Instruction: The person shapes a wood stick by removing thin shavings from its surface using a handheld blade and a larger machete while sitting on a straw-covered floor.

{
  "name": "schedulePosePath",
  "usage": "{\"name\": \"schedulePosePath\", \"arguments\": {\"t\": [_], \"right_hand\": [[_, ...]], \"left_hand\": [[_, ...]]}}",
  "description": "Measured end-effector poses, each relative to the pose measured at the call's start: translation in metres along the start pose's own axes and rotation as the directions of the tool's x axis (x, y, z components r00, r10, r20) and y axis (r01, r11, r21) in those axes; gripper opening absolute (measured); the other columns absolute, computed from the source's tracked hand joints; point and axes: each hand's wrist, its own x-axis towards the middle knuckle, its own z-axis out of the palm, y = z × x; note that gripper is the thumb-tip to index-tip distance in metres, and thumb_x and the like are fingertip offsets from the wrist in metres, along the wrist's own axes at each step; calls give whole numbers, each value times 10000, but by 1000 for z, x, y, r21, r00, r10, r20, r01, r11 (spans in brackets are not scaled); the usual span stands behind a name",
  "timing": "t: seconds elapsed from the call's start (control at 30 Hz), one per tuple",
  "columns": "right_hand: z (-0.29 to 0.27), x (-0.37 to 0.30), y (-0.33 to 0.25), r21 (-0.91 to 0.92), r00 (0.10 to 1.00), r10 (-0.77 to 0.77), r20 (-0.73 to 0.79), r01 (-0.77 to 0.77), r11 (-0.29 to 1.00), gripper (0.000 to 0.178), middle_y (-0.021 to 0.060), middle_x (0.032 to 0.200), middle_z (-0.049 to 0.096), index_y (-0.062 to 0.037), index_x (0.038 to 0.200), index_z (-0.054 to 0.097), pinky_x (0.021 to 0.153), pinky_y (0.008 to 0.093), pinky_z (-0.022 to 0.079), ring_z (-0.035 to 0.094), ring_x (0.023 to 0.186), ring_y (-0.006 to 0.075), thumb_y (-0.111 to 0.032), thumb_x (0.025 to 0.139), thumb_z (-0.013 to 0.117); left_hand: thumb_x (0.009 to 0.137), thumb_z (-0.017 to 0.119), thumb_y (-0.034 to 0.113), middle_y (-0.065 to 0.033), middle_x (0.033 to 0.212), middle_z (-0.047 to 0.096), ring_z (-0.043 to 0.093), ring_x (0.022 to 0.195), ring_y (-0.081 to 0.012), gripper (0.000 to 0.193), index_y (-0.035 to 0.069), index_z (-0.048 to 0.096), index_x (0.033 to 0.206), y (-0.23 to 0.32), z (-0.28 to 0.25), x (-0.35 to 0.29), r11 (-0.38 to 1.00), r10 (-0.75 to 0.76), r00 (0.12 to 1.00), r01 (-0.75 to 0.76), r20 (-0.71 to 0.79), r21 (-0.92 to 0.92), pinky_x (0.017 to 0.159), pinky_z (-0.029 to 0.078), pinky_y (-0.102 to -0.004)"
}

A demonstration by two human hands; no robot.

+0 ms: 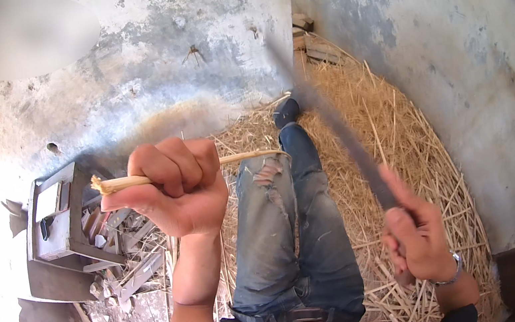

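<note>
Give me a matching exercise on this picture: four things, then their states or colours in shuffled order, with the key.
Things:
1. Left hand
2. Right hand
3. Jeans
4. Straw

States:
A. Faded blue, ripped on one leg
B. Holding a long dark tool, blurred
C. Yellowish, in a large heap
D. Closed around a pale stalk

Pairs: 1-D, 2-B, 3-A, 4-C

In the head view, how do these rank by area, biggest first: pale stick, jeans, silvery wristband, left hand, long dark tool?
1. Jeans
2. Left hand
3. Long dark tool, upper end blurred
4. Pale stick, partly hidden
5. Silvery wristband
</note>
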Motion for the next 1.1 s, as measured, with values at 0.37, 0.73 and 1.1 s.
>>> {"name": "schedulePosePath", "arguments": {"t": [0.37, 0.73, 1.1], "right_hand": [[5, -7, 27, -13, 893, -425, -149, 428, 904, 580, -3, 719, 612, -4, 1550, 349, 490, 219, 444, 522, 559, 38, -99, 1010, 538], [-10, 4, 23, -152, 958, -287, -9, 283, 947, 591, -5, 664, 579, -16, 1574, 288, 447, 211, 404, 479, 495, 38, -141, 1039, 505], [-10, -5, 11, -245, 953, -302, 9, 295, 924, 588, 27, 791, 643, -26, 1561, 338, 518, 221, 419, 467, 541, 33, -153, 1021, 533]], "left_hand": [[985, 378, 707, 77, 531, 167, 41, 463, -67, 624, 200, 271, 638, 0, 10, 7, 998, -9, 1000, 9, -5, 56, 408, 76, -264], [999, 373, 689, 83, 540, 153, 52, 462, -62, 615, 203, 261, 639, -4, 9, 9, 998, -28, 999, 26, 31, 51, 403, 80, -263], [891, 364, 815, 47, 512, 210, 81, 435, -75, 714, 156, 286, 628, -5, -7, 6, 995, -44, 999, 41, -28, -89, 408, 90, -274]]}}
